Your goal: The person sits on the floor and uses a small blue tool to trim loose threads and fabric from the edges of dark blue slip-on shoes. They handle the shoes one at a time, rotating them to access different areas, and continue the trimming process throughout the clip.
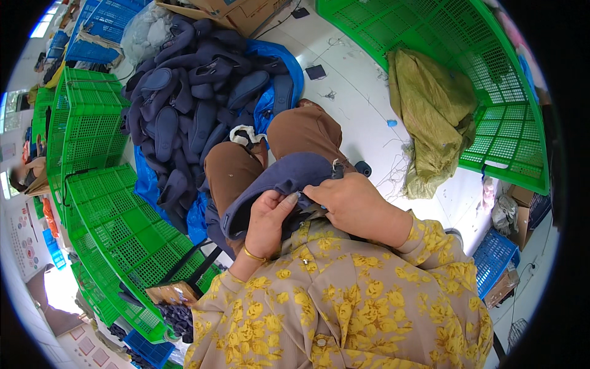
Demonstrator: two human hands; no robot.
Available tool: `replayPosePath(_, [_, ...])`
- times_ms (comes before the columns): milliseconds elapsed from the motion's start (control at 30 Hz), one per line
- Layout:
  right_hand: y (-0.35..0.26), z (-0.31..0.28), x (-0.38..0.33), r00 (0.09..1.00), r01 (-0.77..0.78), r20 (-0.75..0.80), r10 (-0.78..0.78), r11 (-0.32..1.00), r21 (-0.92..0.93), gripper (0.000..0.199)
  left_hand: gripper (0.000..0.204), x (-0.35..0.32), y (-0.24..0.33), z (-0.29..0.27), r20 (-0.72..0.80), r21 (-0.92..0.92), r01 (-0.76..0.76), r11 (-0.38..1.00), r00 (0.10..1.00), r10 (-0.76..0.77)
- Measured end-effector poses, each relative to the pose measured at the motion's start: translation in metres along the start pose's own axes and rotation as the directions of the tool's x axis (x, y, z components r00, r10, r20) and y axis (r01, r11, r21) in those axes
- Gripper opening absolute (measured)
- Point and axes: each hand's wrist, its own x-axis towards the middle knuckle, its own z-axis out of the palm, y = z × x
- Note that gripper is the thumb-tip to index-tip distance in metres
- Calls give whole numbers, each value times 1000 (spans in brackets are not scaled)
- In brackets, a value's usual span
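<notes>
Across my lap lies a navy fabric slipper [270, 178], its curved edge toward the left. My left hand [270, 222], with a gold bangle at the wrist, pinches the slipper's edge between thumb and fingers. Close beside it, my right hand [358, 206] is closed, thumb and forefinger at the same edge. A small dark tool [337, 171] with a worn tip pokes out above the right fist; its kind is mostly hidden by the fingers. Beyond my knees, a big heap of navy slippers [196, 98] lies on blue plastic sheeting [289, 61].
Green plastic crates [110, 209] stand along my left, and another large green crate [516, 129] is at the right. An olive woven sack [430, 111] slumps beside it. Loose threads lie on the pale floor [362, 98]. A blue crate [493, 261] sits at the lower right.
</notes>
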Motion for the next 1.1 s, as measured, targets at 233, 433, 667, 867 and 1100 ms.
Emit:
replayPosePath(233, [-9,6,4,999,-33,32,38,989,-145,15,11,-2,-3,7,-71,85,-70,994,995,76])
replayPosePath(433, [-14,7,12,984,-80,135,112,972,-222,13,13,-2,-13,6,-118,151,-124,981,983,142])
replayPosePath(667, [-7,20,16,990,-60,106,88,968,-243,13,9,0,-18,1,-92,258,-131,957,983,159])
replayPosePath(867, [-3,20,23,989,-64,117,88,979,-196,10,7,5,-21,-6,-51,202,-141,969,987,154])
replayPosePath(1100, [34,0,24,991,-78,120,61,986,147,32,13,4,8,-10,14,140,41,989,999,-43])
